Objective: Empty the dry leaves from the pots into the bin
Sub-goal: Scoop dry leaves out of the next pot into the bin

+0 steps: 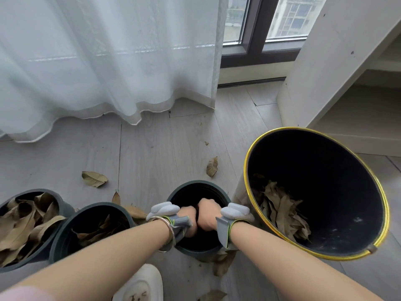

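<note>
Dark plastic pot holds both hands: left hand & right hand reach down inside side by side, fingers hidden in shadow, so what the grip has closed on can't be told. Bin w/ gold rim stands just right of that pot, nearer the right hand, some leaves already in it. Two more pots left, leaf-filled.
</note>
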Available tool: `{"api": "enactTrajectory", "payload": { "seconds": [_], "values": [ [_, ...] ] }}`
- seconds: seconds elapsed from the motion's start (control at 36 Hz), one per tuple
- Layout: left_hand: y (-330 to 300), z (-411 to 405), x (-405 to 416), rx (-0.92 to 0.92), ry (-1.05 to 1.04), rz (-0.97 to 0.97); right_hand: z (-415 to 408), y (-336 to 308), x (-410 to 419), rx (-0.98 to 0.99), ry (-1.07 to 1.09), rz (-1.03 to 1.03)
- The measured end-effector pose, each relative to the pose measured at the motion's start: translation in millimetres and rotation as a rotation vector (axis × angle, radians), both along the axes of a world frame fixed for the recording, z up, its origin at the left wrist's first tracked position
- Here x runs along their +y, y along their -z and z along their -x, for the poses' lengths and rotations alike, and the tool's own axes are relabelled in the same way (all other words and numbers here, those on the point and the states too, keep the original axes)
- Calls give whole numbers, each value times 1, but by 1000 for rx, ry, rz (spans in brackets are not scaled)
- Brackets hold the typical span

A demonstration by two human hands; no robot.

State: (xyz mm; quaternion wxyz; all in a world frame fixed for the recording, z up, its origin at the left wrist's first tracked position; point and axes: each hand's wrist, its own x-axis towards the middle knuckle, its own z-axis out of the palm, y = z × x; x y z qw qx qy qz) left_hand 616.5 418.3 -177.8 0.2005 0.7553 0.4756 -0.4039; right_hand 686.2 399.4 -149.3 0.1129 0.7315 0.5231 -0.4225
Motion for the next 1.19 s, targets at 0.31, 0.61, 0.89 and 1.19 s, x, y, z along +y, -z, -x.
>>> {"api": "enactTrajectory", "payload": {
  "seconds": [0.31, 0.61, 0.89, 1.19],
  "values": [
    [-160, 18, 16, -557, 21, -85, -23, -129, -24, 184, 170, -466],
    [-213, -63, -38, -841, 20, -135, -118, -206, -77, 189, 216, -426],
    [-164, -101, -71, -779, -1, -135, -153, -145, -120, 248, 580, -308],
    [-150, -86, -65, -912, 85, -203, -161, -132, -128, 327, 640, -299]
  ]
}}
